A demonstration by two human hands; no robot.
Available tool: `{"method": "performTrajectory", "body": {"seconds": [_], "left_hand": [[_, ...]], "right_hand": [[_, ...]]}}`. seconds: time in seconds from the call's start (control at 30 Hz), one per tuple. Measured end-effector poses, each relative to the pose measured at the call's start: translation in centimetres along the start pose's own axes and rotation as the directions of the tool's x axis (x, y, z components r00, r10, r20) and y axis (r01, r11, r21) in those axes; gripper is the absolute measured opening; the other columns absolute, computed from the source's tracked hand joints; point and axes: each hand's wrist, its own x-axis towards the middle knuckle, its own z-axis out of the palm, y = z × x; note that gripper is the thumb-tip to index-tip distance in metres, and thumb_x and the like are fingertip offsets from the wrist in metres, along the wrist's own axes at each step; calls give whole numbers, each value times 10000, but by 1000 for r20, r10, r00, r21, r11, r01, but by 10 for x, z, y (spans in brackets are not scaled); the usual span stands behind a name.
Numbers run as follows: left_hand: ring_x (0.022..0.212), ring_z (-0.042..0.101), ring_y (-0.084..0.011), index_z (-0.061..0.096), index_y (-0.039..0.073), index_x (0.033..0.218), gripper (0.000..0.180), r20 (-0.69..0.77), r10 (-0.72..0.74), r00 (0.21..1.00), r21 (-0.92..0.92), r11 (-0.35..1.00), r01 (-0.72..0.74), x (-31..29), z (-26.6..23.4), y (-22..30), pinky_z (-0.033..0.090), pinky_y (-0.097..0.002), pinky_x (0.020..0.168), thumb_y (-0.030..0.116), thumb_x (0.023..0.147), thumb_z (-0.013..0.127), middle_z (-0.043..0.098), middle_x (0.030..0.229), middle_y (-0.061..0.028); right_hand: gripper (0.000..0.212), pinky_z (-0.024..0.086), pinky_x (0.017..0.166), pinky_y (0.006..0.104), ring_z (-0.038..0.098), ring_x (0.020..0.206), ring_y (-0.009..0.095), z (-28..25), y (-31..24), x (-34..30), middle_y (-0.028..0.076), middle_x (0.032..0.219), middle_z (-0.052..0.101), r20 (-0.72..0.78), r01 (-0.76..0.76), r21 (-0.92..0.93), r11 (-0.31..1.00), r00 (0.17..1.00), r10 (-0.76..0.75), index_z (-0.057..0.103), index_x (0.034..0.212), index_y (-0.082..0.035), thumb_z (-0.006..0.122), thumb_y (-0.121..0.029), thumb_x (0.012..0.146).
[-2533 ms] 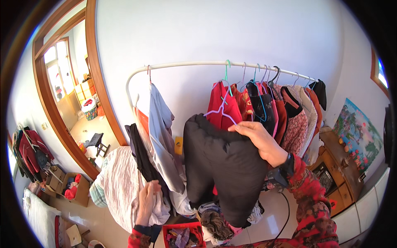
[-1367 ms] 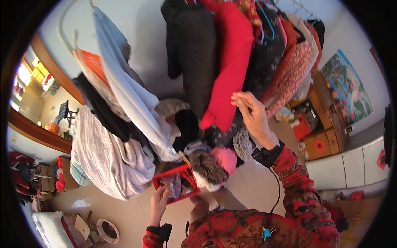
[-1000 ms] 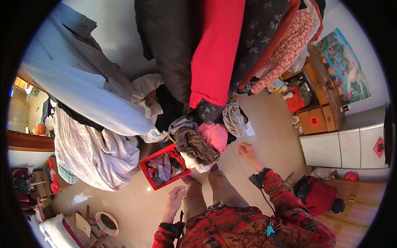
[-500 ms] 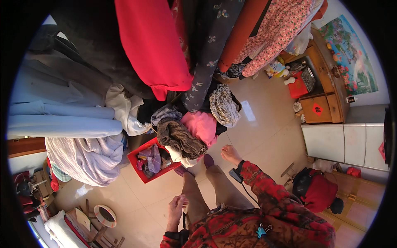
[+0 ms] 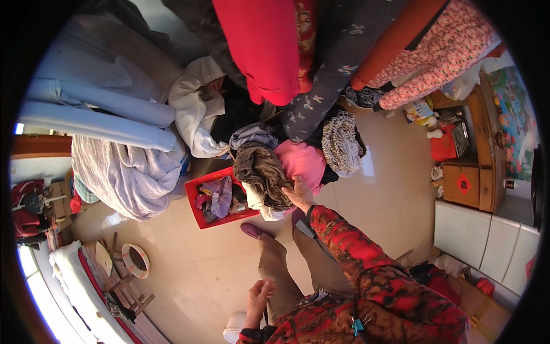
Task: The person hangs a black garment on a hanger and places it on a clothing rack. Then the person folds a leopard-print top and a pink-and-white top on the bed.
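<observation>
My right hand reaches to the front of a heap of clothes, its thumb and fingers apart. The fingertips meet the edge between a crumpled dark brown garment and a pink garment; whether they press into the cloth is hard to see. Beneath the brown one hangs a cream cloth. A speckled garment bulges at the heap's right side, and a striped cloth lies behind. Near my left thigh, my left hand is loosely curled, with nothing visible in it.
Hanging clothes, among them red trousers and pale blue trousers, fill the far side. A red box with small items sits on the floor left of the heap. White cabinets stand right; a stool stands left.
My right hand has moved forward from above the floor to the brown and pink clothes. The view has shifted, and my left hand stays low and curled by my thigh.
</observation>
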Motion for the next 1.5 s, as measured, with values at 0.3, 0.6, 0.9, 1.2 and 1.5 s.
{"method": "performTrajectory", "body": {"seconds": [0.3,0.6,0.9,1.2,1.5], "left_hand": [[842,646,-144,611,-2,1112,306,-50,-75,996,24,997,76,-5,-10,-15,499,-262,712,256,970,530,676,929,-78],[819,635,-136,610,10,1107,285,9,-40,999,23,999,40,4,-34,-15,491,-259,703,247,967,538,674,921,-72],[805,630,-121,602,3,1107,280,8,-51,999,78,996,50,5,-54,-11,482,-250,707,236,967,533,678,919,-61],[839,643,-148,601,1,1129,295,18,-27,999,24,999,26,5,-68,-23,488,-273,733,239,973,521,671,932,-73],[814,624,-116,605,14,1134,297,14,-21,1000,-64,998,22,5,-79,-38,484,-247,714,249,963,544,670,911,-54]], "right_hand": [[375,474,712,468,615,807,383,12,-6,3,209,938,619,224,100,-241,965,974,-45,577,1000,-43,658,-339,785],[143,414,767,384,555,879,257,20,-40,-61,86,937,566,310,605,-573,553,785,-537,632,881,-117,582,-198,774],[309,492,654,379,652,735,253,-6,-32,-32,140,793,668,-52,114,383,917,993,-102,648,960,-36,641,-207,703],[317,542,688,352,649,832,218,-152,34,4,85,963,651,-92,15,971,239,945,313,618,1046,4,572,-230,838],[300,459,811,308,583,906,166,-78,15,-46,38,1043,643,-225,-58,734,677,920,322,608,1093,8,631,-126,826]]}}
